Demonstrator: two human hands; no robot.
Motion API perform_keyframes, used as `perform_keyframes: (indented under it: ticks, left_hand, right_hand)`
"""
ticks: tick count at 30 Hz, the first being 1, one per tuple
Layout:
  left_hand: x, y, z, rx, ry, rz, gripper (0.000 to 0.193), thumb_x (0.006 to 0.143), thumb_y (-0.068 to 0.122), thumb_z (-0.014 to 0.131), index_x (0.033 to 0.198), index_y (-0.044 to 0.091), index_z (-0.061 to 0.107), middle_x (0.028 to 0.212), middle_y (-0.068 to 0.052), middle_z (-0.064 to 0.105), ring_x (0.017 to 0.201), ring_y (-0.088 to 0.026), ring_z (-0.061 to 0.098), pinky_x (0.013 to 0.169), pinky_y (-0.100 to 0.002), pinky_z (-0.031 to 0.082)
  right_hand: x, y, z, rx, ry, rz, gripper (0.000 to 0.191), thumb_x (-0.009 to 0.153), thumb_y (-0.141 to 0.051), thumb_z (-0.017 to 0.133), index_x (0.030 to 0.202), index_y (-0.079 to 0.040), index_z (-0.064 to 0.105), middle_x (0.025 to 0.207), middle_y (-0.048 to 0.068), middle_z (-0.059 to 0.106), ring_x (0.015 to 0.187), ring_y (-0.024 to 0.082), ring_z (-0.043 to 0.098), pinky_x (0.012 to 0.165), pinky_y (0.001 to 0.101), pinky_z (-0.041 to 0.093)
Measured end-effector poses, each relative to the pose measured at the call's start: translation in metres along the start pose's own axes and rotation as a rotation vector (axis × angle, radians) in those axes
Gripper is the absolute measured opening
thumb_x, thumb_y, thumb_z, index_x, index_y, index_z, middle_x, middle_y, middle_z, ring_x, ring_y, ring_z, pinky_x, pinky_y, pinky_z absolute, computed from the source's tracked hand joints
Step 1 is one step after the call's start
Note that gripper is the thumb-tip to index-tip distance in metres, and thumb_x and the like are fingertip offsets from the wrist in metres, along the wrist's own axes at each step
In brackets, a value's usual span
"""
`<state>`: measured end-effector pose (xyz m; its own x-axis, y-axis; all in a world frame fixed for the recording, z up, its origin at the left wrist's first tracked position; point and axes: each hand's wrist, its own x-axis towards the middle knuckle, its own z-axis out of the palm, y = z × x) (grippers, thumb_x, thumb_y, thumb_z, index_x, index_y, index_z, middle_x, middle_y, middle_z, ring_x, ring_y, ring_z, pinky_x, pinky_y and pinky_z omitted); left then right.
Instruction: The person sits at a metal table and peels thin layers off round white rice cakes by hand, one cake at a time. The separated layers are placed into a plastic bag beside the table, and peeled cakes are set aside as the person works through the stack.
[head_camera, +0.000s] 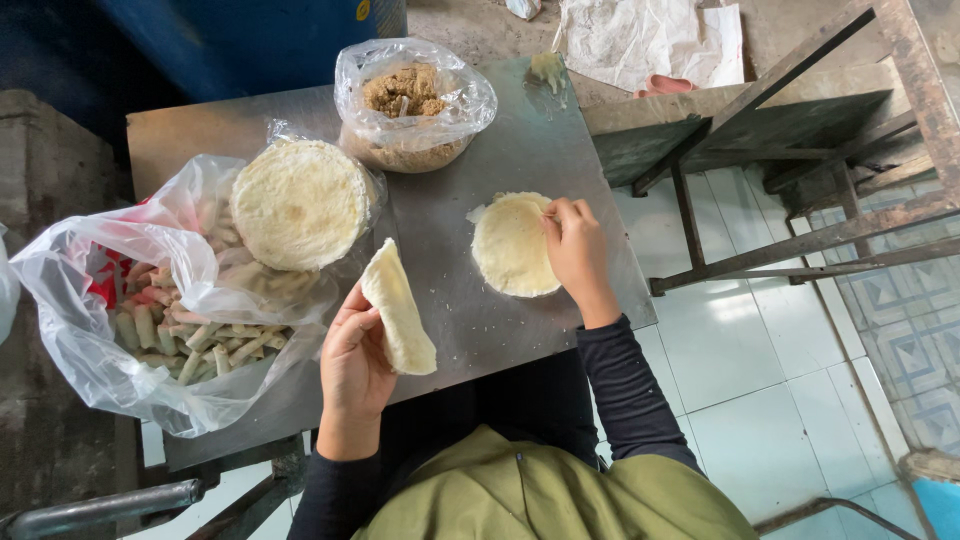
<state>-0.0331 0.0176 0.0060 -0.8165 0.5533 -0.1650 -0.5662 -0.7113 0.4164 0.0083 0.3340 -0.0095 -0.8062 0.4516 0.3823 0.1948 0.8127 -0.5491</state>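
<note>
Your left hand (352, 365) clamps a folded wrapper (398, 310) off the table (470, 320); right fingers (560, 215) pinch the flat wrapper (510, 245) near the right edge, pinning it.

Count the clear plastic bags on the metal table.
3. A big bag of rolled sticks lies at the left, a bag around the stack of round wrappers is beside it, and a bag of brown filling is at the far edge.

head cam | looks steeply down from above | near | metal table (480, 330) fills centre
</note>
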Motion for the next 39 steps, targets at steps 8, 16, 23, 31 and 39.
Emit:
perform_keyframes:
  ticks: [8,16,23,31,39]
  left_hand:
    - [0.001,-0.01,0.009,0.064,0.069,-0.052,0.052,0.093,0.0,0.048,0.145,-0.001,0.054,0.124,-0.008,0.069,0.106,-0.016,0.069,0.092,-0.031,0.057]
    - [0.003,-0.034,0.006,0.152,0.045,-0.031,0.045,0.096,-0.001,0.055,0.141,0.001,0.057,0.12,-0.005,0.068,0.104,-0.012,0.067,0.091,-0.027,0.055]
    - [0.017,-0.075,0.01,0.294,0.018,0.046,0.038,0.096,0.0,0.067,0.133,-0.001,0.057,0.112,-0.006,0.069,0.099,-0.012,0.067,0.086,-0.027,0.056]
    - [0.015,-0.078,0.02,0.309,0.024,-0.012,0.03,0.096,0.004,0.068,0.125,-0.002,0.064,0.108,-0.009,0.073,0.097,-0.013,0.071,0.09,-0.031,0.061]
    - [0.011,-0.086,0.016,0.492,-0.029,0.109,0.023,0.1,0.001,0.066,0.123,-0.004,0.067,0.11,-0.008,0.072,0.101,-0.011,0.067,0.092,-0.027,0.056]
  right_hand:
    - [0.003,0.0,0.006,-0.061,0.044,0.011,0.008,0.095,-0.014,0.071,0.099,-0.008,0.068,0.097,0.009,0.067,0.076,0.03,0.068,0.064,0.0422,0.052]
    - [0.004,-0.031,-0.012,-0.154,0.212,-0.199,0.03,0.084,-0.01,0.079,0.11,-0.006,0.063,0.104,0.013,0.062,0.093,0.031,0.063,0.076,0.0373,0.051]
    - [-0.069,-0.105,-0.039,0.71,-0.369,0.016,0.033,0.088,-0.009,0.081,0.114,-0.003,0.061,0.1,0.001,0.063,0.088,0.009,0.06,0.082,0.0255,0.052]
    - [-0.075,-0.103,-0.043,0.93,-0.404,0.219,0.026,0.094,-0.01,0.075,0.115,-0.001,0.062,0.107,0.004,0.069,0.102,0.01,0.067,0.093,0.0275,0.054]
    - [-0.087,-0.08,-0.027,0.817,-0.317,0.248,0.017,0.1,-0.01,0.073,0.11,0.001,0.067,0.096,0.005,0.069,0.089,0.01,0.063,0.082,0.0262,0.052]
